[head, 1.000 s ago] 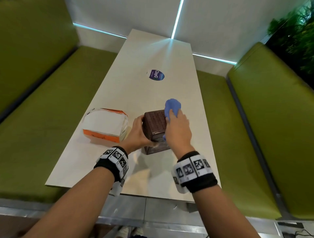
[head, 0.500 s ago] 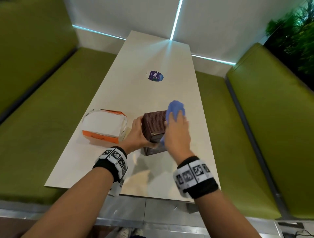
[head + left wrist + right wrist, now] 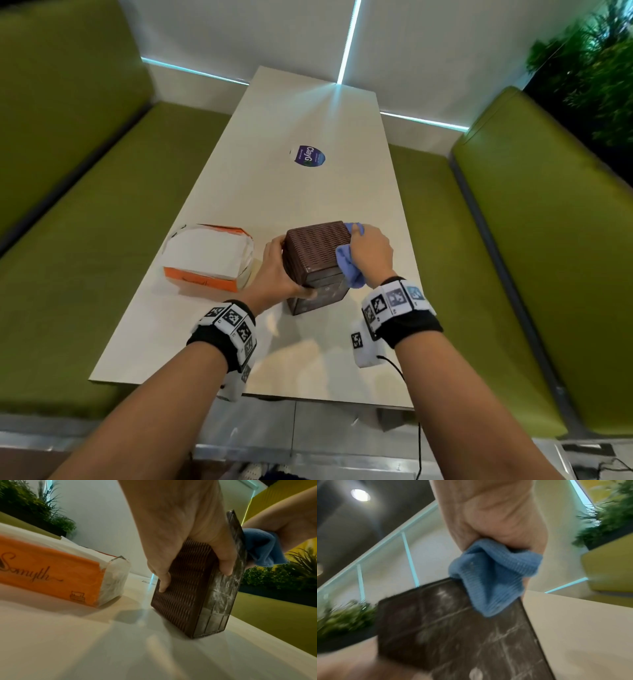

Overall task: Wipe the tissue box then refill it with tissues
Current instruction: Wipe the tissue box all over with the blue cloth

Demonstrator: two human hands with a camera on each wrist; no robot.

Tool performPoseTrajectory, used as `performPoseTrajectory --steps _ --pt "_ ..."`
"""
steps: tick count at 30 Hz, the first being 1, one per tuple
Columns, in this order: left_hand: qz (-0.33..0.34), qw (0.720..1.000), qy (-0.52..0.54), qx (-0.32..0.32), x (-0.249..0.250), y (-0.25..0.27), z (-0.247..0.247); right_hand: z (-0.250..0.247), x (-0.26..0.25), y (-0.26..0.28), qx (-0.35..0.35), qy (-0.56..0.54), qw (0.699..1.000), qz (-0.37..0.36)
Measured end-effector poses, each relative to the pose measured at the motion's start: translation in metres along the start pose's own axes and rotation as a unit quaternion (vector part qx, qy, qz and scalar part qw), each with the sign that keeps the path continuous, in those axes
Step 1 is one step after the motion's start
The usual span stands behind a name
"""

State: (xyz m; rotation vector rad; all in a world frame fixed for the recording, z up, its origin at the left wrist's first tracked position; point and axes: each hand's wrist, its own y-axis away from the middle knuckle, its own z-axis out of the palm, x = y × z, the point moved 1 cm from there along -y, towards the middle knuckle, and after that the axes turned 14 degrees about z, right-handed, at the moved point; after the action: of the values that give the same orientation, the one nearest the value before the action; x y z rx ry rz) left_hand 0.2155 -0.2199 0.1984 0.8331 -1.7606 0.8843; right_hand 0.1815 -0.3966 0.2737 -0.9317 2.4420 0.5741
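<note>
A brown woven tissue box [image 3: 315, 253] [image 3: 190, 588] [image 3: 457, 632] stands on the white table [image 3: 308, 192], its scuffed smooth face toward me. My left hand [image 3: 277, 270] [image 3: 188, 536] grips its left side, thumb on the near face. My right hand [image 3: 370, 251] [image 3: 496, 520] holds a bunched blue cloth [image 3: 349, 265] [image 3: 262, 547] [image 3: 493, 574] against the box's right upper edge. An opened orange pack of white tissues [image 3: 209, 257] [image 3: 56, 573] lies left of the box.
A round blue sticker [image 3: 307, 156] is on the table farther back. Green benches [image 3: 555, 260] run along both sides of the table. Plants [image 3: 596, 72] stand behind the right bench. The table's near edge [image 3: 260, 394] is just under my wrists.
My right hand with the cloth has slid from the box's far top edge down toward its right near side. The left hand keeps its grip on the box.
</note>
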Motion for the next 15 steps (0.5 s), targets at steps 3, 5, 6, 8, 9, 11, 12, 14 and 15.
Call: performPoseTrajectory --steps 3,5,6,8,9,11,12,14,15 --pt "-0.001 0.998 0.057 0.002 0.0 0.006 -0.005 -0.009 0.019 -0.016 -0.161 -0.185 0.969 0.036" --pt "-0.024 0.992 0.126 0.014 -0.001 0.011 -0.01 -0.015 0.044 -0.018 -0.267 -0.323 0.904 0.084" --pt "-0.035 0.986 0.164 0.026 0.0 0.013 -0.014 -0.018 0.056 -0.014 -0.307 -0.364 0.873 0.099" --pt "-0.049 0.971 0.229 0.052 0.002 0.018 -0.02 -0.017 0.078 -0.004 -0.365 -0.402 0.831 0.123" --pt "-0.054 0.963 0.258 0.062 0.004 0.02 -0.022 -0.013 0.086 0.002 -0.375 -0.421 0.814 0.14" --pt "-0.064 0.947 0.311 0.053 0.009 0.021 -0.024 -0.004 0.095 0.017 -0.356 -0.448 0.802 0.17" --pt "-0.061 0.941 0.332 0.033 0.013 0.02 -0.024 0.003 0.097 0.021 -0.362 -0.449 0.799 0.169" --pt "-0.049 0.935 0.35 -0.017 0.019 0.02 -0.021 0.012 0.096 0.031 -0.421 -0.418 0.795 0.123" --pt "-0.043 0.934 0.353 -0.039 0.022 0.02 -0.019 0.015 0.097 0.031 -0.449 -0.42 0.783 0.097"
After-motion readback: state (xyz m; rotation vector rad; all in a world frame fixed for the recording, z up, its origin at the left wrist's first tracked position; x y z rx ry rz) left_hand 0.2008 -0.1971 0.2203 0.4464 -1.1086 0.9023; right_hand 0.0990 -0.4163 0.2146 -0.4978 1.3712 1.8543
